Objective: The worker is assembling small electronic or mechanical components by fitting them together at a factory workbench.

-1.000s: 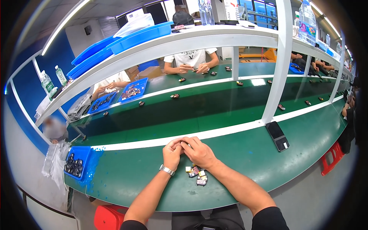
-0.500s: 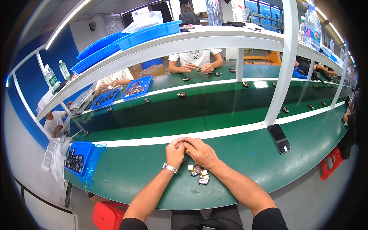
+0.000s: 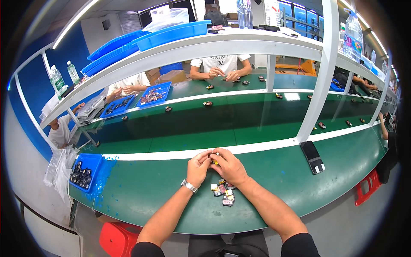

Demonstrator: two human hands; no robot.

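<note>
My left hand (image 3: 198, 170), with a metal watch at the wrist, meets my right hand (image 3: 231, 169) above the green bench near its far white edge. Between their fingertips they pinch a small black-and-yellow part (image 3: 213, 161), mostly covered by the fingers. Just below my right hand lies a little group of small black electronic parts (image 3: 228, 199) with pinkish boards and yellow-white blocks. They rest close together on the bench, some overlapping.
A blue tray (image 3: 99, 165) of black parts stands at the left, with blue scraps (image 3: 102, 186) beside it. At right lies a black phone (image 3: 312, 155). Beyond the white rail, a green conveyor belt (image 3: 188, 137) carries spaced parts. A white post (image 3: 319, 85) supports the shelf. Co-workers sit opposite.
My fingers have shifted around the small part, and more of its black and yellow surface shows. The whole view has moved slightly. A co-worker's hands across the belt have also moved.
</note>
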